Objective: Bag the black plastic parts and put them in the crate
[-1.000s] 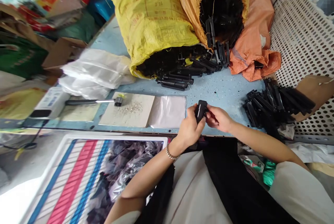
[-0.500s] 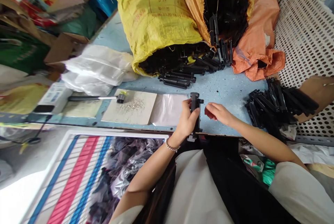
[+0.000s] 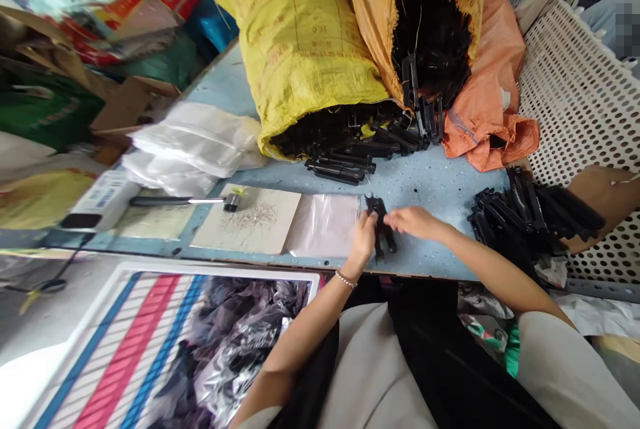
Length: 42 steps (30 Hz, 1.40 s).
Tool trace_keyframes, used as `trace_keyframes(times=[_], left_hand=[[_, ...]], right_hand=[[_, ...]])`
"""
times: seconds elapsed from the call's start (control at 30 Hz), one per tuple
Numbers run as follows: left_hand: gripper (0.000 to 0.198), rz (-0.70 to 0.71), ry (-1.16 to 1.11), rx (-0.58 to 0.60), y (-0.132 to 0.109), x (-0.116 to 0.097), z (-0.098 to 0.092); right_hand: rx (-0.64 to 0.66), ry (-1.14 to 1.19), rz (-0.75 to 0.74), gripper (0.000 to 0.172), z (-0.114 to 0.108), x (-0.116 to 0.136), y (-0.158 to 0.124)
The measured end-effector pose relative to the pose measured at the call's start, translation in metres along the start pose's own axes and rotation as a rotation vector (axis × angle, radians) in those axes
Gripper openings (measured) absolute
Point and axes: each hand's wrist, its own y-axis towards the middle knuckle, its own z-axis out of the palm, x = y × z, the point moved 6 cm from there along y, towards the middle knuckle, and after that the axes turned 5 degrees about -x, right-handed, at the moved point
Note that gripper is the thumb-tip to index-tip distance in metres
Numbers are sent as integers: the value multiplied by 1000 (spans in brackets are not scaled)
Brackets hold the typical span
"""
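Note:
My left hand (image 3: 364, 240) is closed around a long black plastic part (image 3: 384, 237), thumb on top, above the near edge of the blue table. My right hand (image 3: 414, 221) has its fingers drawn together in a pinch at the part's right side. Whether the fingertips grip the part itself or something small is too blurred to tell. Left of my left hand lies a flat stack of clear plastic bags (image 3: 324, 224). Beyond it, a hammer (image 3: 175, 201) rests with its head on a pale board (image 3: 245, 229) strewn with crumbs.
A yellow woven sack (image 3: 305, 49) and an orange sack (image 3: 370, 9) spill black parts (image 3: 340, 169) onto the blue table (image 3: 425, 182). More black parts (image 3: 530, 209) are piled at right beside a perforated white basket (image 3: 575, 89). A striped basket (image 3: 135, 342) with dark plastic stands below left.
The black part has turned from standing edge-on to lying flatter, with another face up. My right hand has moved left, up to its side. The camera view has tilted up slightly.

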Motion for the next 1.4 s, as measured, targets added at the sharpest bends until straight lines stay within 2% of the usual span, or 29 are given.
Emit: trace_keyframes(times=[0.07, 0.13, 0.17, 0.23, 0.33, 0.43, 0.5, 0.6, 0.67, 0.7, 0.77, 0.83, 0.87, 0.93, 1.0, 1.03, 1.07, 1.17, 1.23, 1.33, 1.4], left_hand=[[19, 113, 224, 5, -1, 7, 15], [14, 282, 416, 17, -9, 8, 32], [20, 373, 497, 12, -14, 8, 39], [33, 512, 622, -6, -21, 7, 48], [40, 582, 627, 1, -18, 8, 41], [39, 534, 374, 16, 4, 3, 19], [49, 445, 91, 43, 21, -5, 9], [63, 297, -332, 145, 34, -24, 10], [62, 214, -498, 211, 29, -37, 16], [59, 185, -536, 225, 23, -42, 18], [51, 136, -556, 226, 7, -50, 19], [45, 49, -536, 242, -11, -53, 19], [44, -13, -531, 264, -20, -52, 21], [44, -149, -534, 335, -35, -50, 26], [45, -241, -539, 374, -47, -49, 32], [46, -262, -538, 362, -50, -49, 34], [46, -267, -530, 330, -51, -48, 34], [47, -214, -508, 197, -45, -46, 26], [50, -205, -516, 156, -38, -44, 19], [61, -242, -580, 141, -28, -42, 10], [64, -269, -607, 168, -26, -42, 10]], right_hand=[[-245, -80, 27, 50, -38, -14, 44], [-478, -242, 21, 38, -68, -22, 84], [-533, -298, 14, 36, -76, -25, 102], [-562, -290, 36, 36, -86, -33, 129], [-585, -145, 122, 28, -93, -50, 139], [-599, -11, 174, 33, -84, -60, 116], [-564, 88, 190, 43, -63, -59, 87], [-457, 217, 161, 52, -24, -41, 36], [-349, 331, 106, 51, -8, -23, 7], [-355, 356, 84, 49, -9, -14, -5], [-500, 292, 33, 46, -29, -1, -23], [-708, 51, -81, 45, -57, 14, -32], [-760, -98, -176, 45, -67, 22, -33], [-761, -377, -395, 48, -73, 35, -28], [-726, -550, -568, 52, -69, 41, -21], [-721, -591, -602, 53, -67, 43, -17], [-723, -601, -593, 53, -66, 43, -14], [-714, -511, -442, 48, -63, 47, -12], [-680, -440, -445, 48, -52, 56, -21], [-617, -477, -691, 50, -22, 72, -45], [-618, -535, -821, 46, -2, 73, -60]])
